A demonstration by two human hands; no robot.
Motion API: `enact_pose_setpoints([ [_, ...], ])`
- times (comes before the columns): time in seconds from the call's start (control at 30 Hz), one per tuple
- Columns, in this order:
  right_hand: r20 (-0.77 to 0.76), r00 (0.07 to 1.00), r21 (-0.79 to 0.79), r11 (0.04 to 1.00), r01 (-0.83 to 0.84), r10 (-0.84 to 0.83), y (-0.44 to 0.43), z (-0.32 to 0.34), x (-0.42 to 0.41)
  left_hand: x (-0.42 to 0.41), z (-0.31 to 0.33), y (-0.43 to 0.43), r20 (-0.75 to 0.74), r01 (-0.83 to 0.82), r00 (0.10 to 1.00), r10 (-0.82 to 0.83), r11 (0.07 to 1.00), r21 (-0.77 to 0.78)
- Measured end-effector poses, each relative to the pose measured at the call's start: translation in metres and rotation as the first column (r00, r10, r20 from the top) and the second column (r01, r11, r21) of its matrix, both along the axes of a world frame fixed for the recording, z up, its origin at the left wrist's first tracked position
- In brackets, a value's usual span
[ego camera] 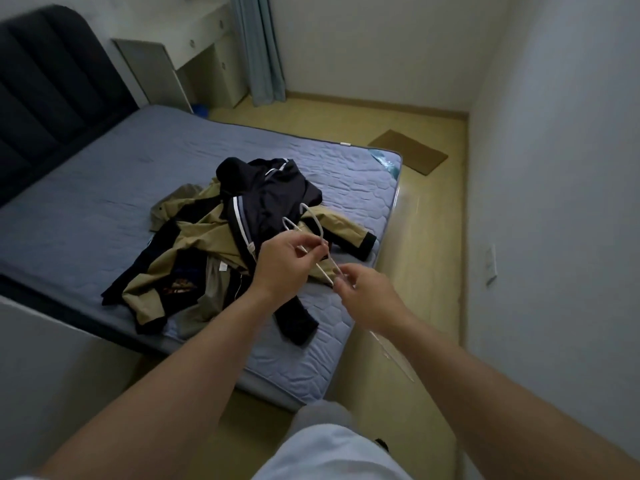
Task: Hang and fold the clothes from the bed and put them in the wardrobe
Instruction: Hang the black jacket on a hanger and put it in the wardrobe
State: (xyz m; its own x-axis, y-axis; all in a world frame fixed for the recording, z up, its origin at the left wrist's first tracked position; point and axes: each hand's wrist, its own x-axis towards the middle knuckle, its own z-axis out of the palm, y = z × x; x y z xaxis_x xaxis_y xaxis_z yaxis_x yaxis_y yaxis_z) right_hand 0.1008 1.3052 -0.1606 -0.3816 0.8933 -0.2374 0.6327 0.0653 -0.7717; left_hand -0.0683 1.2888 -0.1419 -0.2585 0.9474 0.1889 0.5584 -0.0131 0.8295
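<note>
View from a head camera, looking down past two bare forearms twd the corner of a bed. A heap of crumpled tan-and-black jackets and dark garments point(239, 244) lay on the grey-blue quilted mattress point(104, 209), near its foot-end corner, none yet hung or folded. Above the heap's right edge both hands held thin white wire-style clothes hangers point(313, 237); two hooks showed, so prob. two hangers stacked together. The left hand point(284, 268) was curled, thumb & fingers pinching the necks just below the hooks. The right hand point(367, 296) was pinching the lower end of the hangers, fingers close together; a pale bar seemed to run on below the wrist, though blurred. Judged: hangers light, stiff, a bit slippery, apt to tangle w/ each other, so best separated by gripping one neck in each hand. The jackets looked soft, limp, fairly bulky, sleeves trailing; best taken at collar or shoulders, so the hanger ends can slip inside w/o dragging the whole heap. Other things: a dark padded headboard point(52, 81) at left, a grey-blue curtain point(259, 46) at the far wall, a brown mat point(408, 150) on the wooden floor. No wardrobe in view.
</note>
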Motion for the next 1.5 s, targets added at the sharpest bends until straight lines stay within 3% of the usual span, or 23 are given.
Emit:
enact_pose_setpoints([
  [0.13, -0.070, 0.997, -0.146, 0.989, 0.001, -0.012, 0.072, -0.003, -0.013, 0.003, -0.006, 0.057, -0.013, 0.010, 1.000, -0.010, 0.998, -0.057],
  [0.23, -0.107, 0.988, -0.249, 0.965, 0.084, -0.114, 0.121, -0.010, -0.022, -0.010, -0.022, 0.101, -0.122, 0.003, 0.992, -0.016, 0.994, -0.106],
  [0.37, -0.081, 0.987, -0.308, 0.945, 0.111, -0.142, 0.197, -0.032, -0.034, -0.050, -0.072, 0.171, -0.185, -0.147, 0.978, 0.096, 0.947, -0.286],
  [0.47, -0.068, 0.989, -0.423, 0.902, 0.088, -0.128, 0.259, -0.049, -0.054, -0.095, -0.124, 0.227, -0.218, -0.270, 0.957, 0.191, 0.859, -0.435],
  [0.57, 0.049, 0.997, -0.521, 0.851, 0.070, -0.052, 0.321, -0.071, -0.085, -0.141, -0.176, 0.277, -0.301, -0.330, 0.937, 0.179, 0.738, -0.589],
  [0.77, 0.276, 0.956, -0.552, 0.831, 0.069, 0.104, 0.415, -0.139, -0.150, -0.202, -0.268, 0.343, -0.292, -0.320, 0.947, 0.135, 0.463, -0.826],
  [0.9, 0.242, 0.966, -0.496, 0.867, 0.039, 0.095, 0.449, -0.183, -0.177, -0.227, -0.324, 0.379, -0.212, -0.268, 0.960, 0.184, 0.370, -0.890],
  [1.03, 0.174, 0.981, -0.452, 0.892, 0.003, 0.085, 0.472, -0.217, -0.195, -0.237, -0.367, 0.405, -0.185, -0.250, 0.943, 0.277, 0.222, -0.942],
  [1.1, 0.151, 0.986, -0.471, 0.882, 0.007, 0.072, 0.480, -0.228, -0.201, -0.240, -0.384, 0.412, -0.181, -0.279, 0.893, 0.412, 0.191, -0.941],
  [1.27, 0.158, 0.984, -0.504, 0.864, 0.009, 0.082, 0.495, -0.241, -0.212, -0.234, -0.415, 0.406, 0.013, -0.294, 0.660, 0.751, 0.275, -0.915],
  [1.4, 0.180, 0.979, -0.542, 0.840, 0.020, 0.092, 0.500, -0.234, -0.217, -0.234, -0.410, 0.398, 0.150, -0.293, 0.433, 0.889, 0.296, -0.909],
  [1.5, 0.188, 0.977, -0.539, 0.842, 0.020, 0.097, 0.502, -0.224, -0.220, -0.241, -0.399, 0.393, 0.185, -0.353, 0.344, 0.921, 0.309, -0.883],
])
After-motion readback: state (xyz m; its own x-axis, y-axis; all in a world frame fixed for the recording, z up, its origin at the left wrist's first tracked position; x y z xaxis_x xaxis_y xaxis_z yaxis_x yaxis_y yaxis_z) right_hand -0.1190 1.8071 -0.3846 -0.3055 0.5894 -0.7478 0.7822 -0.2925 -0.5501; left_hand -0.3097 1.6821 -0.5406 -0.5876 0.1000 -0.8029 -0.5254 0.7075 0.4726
